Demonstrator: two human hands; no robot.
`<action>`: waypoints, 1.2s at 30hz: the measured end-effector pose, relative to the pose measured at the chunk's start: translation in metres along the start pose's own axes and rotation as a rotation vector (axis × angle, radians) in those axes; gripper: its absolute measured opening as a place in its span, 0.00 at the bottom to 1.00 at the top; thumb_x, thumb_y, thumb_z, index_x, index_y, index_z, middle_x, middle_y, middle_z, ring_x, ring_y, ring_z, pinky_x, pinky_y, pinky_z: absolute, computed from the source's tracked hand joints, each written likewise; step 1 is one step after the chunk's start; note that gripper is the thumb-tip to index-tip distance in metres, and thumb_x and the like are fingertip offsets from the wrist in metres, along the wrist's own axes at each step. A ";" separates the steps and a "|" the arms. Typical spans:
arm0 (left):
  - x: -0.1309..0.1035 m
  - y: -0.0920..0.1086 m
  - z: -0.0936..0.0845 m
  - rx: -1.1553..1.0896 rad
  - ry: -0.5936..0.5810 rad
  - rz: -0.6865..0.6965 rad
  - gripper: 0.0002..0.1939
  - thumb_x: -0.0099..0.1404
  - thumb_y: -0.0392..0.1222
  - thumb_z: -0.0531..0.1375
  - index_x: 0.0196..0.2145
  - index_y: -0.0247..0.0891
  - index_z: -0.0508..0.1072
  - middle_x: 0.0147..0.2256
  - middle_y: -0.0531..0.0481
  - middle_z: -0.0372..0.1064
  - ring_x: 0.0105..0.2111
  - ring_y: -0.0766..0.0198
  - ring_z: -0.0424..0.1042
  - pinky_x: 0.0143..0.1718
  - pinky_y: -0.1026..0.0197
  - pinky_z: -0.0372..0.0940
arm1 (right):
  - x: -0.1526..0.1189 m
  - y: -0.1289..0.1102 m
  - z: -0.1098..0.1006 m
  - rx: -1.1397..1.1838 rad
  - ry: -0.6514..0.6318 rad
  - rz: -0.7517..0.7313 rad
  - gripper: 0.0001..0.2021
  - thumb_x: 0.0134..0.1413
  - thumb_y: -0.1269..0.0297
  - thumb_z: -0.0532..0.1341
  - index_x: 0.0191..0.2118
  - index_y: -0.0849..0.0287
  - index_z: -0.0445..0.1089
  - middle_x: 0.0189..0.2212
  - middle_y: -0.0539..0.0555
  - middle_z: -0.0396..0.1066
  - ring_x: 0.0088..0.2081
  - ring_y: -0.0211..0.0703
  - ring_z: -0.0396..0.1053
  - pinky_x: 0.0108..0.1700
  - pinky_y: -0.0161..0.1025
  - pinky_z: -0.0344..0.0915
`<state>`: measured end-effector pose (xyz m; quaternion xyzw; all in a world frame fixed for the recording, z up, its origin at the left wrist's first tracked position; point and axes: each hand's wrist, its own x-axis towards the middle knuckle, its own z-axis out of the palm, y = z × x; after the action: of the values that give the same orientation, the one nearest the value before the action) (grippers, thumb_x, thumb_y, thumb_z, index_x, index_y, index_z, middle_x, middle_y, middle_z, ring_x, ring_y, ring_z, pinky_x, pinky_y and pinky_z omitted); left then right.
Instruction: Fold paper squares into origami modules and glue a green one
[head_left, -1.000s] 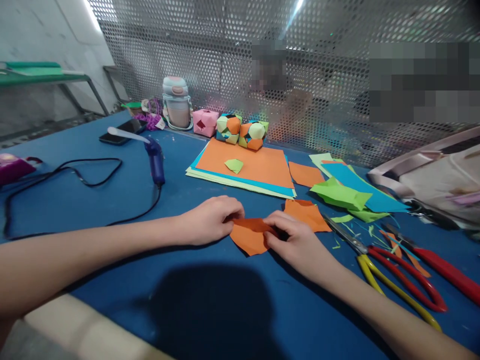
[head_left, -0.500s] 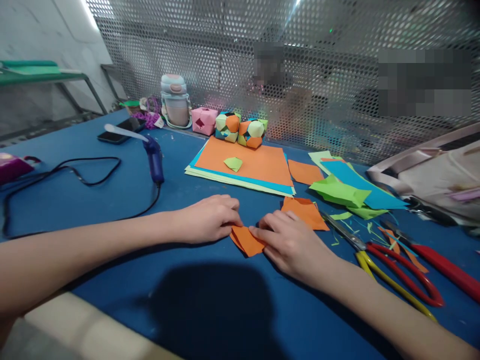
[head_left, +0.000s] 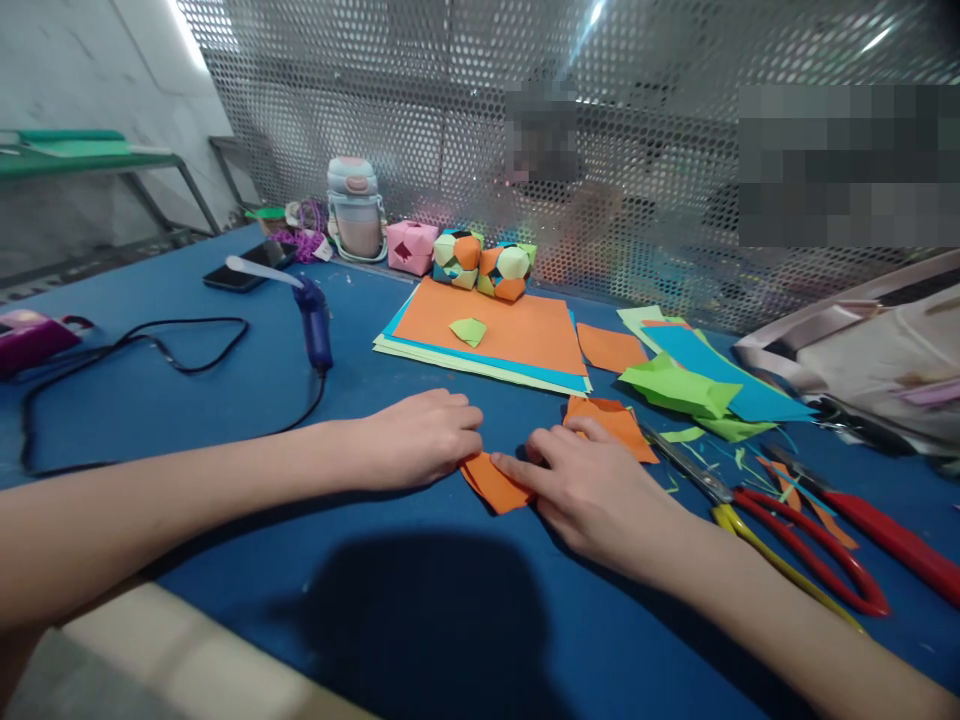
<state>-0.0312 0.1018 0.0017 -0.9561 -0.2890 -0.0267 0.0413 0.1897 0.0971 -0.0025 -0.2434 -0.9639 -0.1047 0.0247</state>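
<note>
A small folded piece of orange paper (head_left: 496, 490) lies on the blue tabletop between my hands. My left hand (head_left: 429, 435) has its fingers closed at the paper's upper left corner; the fingertips are partly hidden. From the other side, my right hand (head_left: 592, 490) grips the paper's right edge, with its index finger stretched along the top fold and pressed down on it. Another orange paper piece (head_left: 619, 432) lies just behind my right hand, which covers part of it.
Scissors (head_left: 795, 545), a red-handled tool (head_left: 892, 540) and paper scraps lie at right. Behind are stacked coloured sheets (head_left: 517, 325), several paper cubes (head_left: 507, 270) and a bottle (head_left: 356, 215). A corded blue glue gun (head_left: 316, 330) and a phone (head_left: 244, 270) are at left.
My right index finger has slid slightly left along the paper's top fold and straightened. My left hand stays at its corner. The camera view has shifted slightly.
</note>
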 end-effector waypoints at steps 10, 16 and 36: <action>0.000 0.000 -0.012 0.097 -0.140 -0.011 0.09 0.62 0.33 0.56 0.25 0.34 0.73 0.28 0.46 0.69 0.28 0.61 0.64 0.30 0.58 0.54 | -0.005 0.008 -0.015 -0.003 -0.058 0.001 0.10 0.57 0.71 0.56 0.33 0.58 0.75 0.27 0.53 0.69 0.28 0.40 0.59 0.36 0.41 0.49; -0.002 0.000 -0.014 0.072 -0.166 -0.042 0.09 0.62 0.31 0.55 0.27 0.33 0.73 0.29 0.45 0.69 0.29 0.61 0.65 0.31 0.59 0.56 | -0.006 0.008 -0.012 0.062 -0.009 0.033 0.09 0.55 0.72 0.57 0.29 0.60 0.74 0.27 0.53 0.71 0.28 0.40 0.63 0.37 0.41 0.52; 0.007 0.027 -0.005 -0.917 0.279 -0.696 0.07 0.58 0.40 0.54 0.26 0.35 0.68 0.19 0.58 0.57 0.21 0.71 0.57 0.22 0.68 0.52 | 0.009 -0.008 0.011 1.238 0.323 0.813 0.31 0.45 0.59 0.62 0.55 0.59 0.53 0.47 0.61 0.64 0.31 0.38 0.68 0.32 0.41 0.70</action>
<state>-0.0104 0.0826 0.0058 -0.7128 -0.5363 -0.2863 -0.3497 0.1776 0.0966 -0.0141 -0.5028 -0.6657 0.4386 0.3343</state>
